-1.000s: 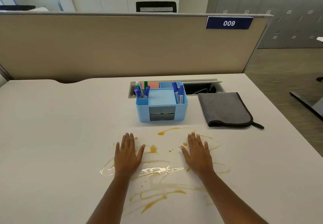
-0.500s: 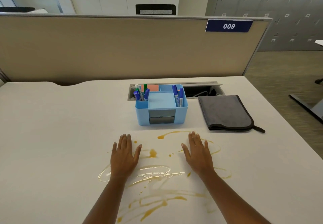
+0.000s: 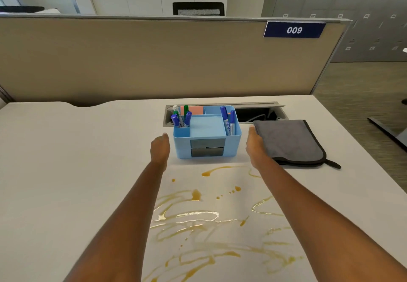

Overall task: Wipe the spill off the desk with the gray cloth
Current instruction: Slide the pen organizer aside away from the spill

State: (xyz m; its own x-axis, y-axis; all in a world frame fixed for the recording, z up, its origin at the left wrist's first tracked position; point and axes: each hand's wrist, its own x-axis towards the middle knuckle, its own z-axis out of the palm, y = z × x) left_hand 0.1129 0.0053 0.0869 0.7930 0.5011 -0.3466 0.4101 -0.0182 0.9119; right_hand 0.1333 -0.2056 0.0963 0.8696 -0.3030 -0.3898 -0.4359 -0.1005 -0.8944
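Observation:
An amber spill point(image 3: 199, 216) streaks and pools across the near middle of the white desk point(image 3: 66, 160). The folded gray cloth point(image 3: 290, 140), edged in black, lies flat at the back right, beyond the spill. My left hand point(image 3: 160, 149) hovers edge-on just left of a blue organizer, holding nothing. My right hand point(image 3: 255, 146) sits edge-on between the organizer and the cloth, covering the cloth's left edge; whether it touches the cloth I cannot tell. Both forearms reach over the spill.
A blue desk organizer point(image 3: 207, 147) with markers and sticky notes stands between my hands, just beyond the spill. Behind it is an open cable tray point(image 3: 259, 114) and a tan partition point(image 3: 154, 61). The desk's right edge drops to the floor.
Both hands have lifted off the spill area and moved forward to either side of the blue organizer, turning from flat to edge-on. The right hand has reached the cloth's left edge.

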